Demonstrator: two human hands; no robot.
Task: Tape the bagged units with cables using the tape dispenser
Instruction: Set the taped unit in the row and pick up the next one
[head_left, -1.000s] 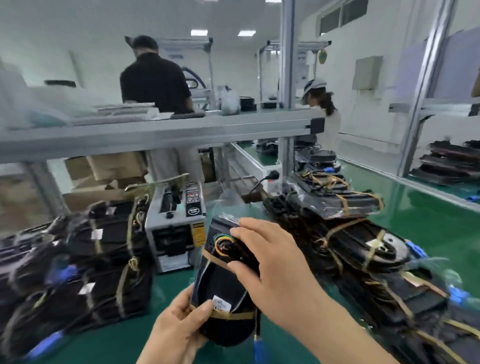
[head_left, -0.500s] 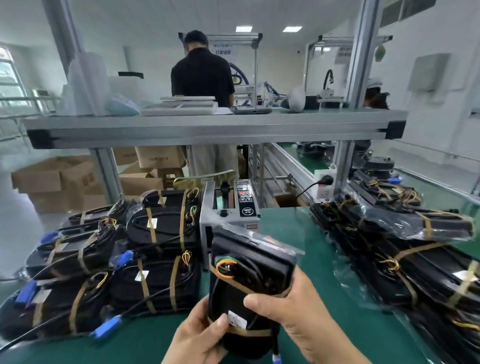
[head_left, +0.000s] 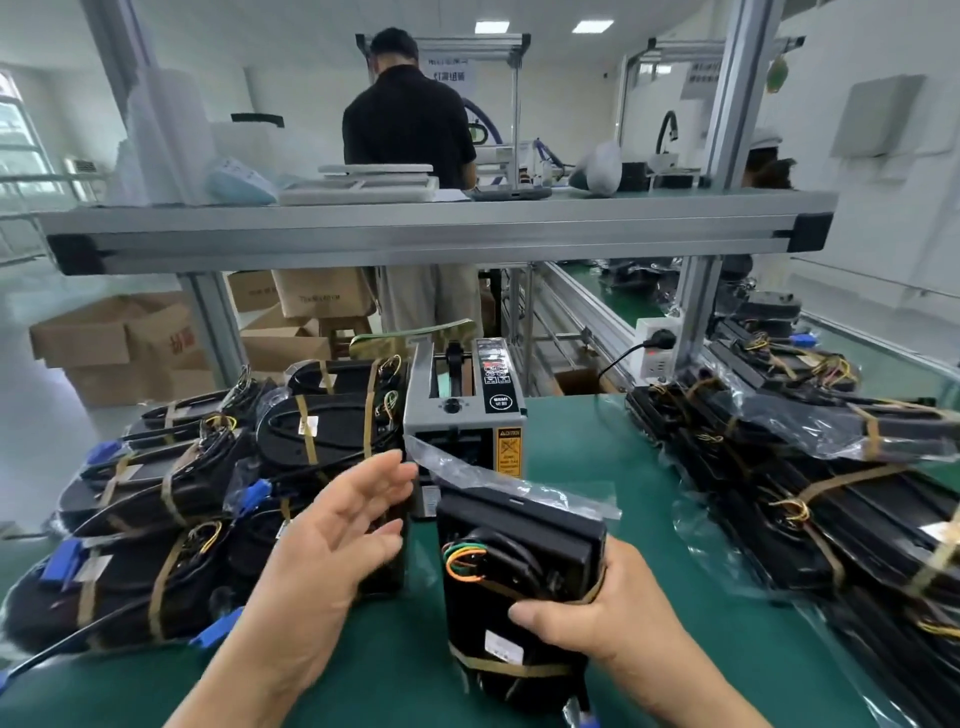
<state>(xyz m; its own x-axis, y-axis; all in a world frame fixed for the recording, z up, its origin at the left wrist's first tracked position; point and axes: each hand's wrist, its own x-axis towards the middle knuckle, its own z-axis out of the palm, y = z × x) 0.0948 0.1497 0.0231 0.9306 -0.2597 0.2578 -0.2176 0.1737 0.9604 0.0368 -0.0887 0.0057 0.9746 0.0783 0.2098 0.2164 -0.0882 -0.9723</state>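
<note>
A black bagged unit (head_left: 514, 597) with coiled coloured wires and brown tape bands stands upright on the green table. My right hand (head_left: 597, 618) grips its right side, thumb across the front. My left hand (head_left: 343, 530) hovers open to the unit's left, fingers spread toward the grey tape dispenser (head_left: 465, 410), which stands just behind. A clear bag flap (head_left: 519, 483) sticks out over the unit's top.
A pile of taped units (head_left: 171, 499) lies on the left, another pile of bagged units (head_left: 810, 467) on the right. An aluminium shelf (head_left: 415, 228) crosses overhead. A person in black stands behind; cardboard boxes (head_left: 119, 343) sit on the floor. A power socket (head_left: 657, 348) is at back right.
My left hand let go of the unit's bottom and lifted open toward the dispenser. My right hand shifted down to grip the unit's right side. The view turned left.
</note>
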